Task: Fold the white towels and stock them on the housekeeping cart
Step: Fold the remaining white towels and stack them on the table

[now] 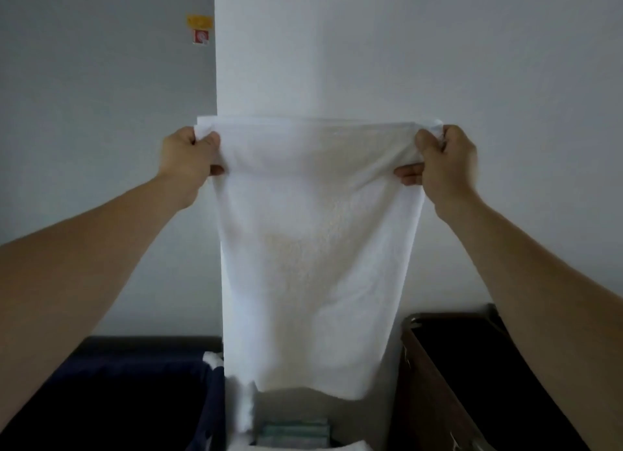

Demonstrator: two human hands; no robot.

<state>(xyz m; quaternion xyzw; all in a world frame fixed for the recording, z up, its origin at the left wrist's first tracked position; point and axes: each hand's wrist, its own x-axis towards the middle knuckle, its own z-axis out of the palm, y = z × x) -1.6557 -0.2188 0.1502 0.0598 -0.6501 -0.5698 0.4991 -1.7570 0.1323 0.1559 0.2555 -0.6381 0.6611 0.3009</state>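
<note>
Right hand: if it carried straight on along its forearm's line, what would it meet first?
The right hand grips the towel by a top corner. Carried on, forward and up, it would likely meet the wall first. Nothing else shows between, though depth to the wall is unclear.

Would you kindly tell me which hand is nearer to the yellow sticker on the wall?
Left. The left hand grips the white towel below the yellow sticker; the right hand grips its other top corner, well off to the sticker's right.
</note>
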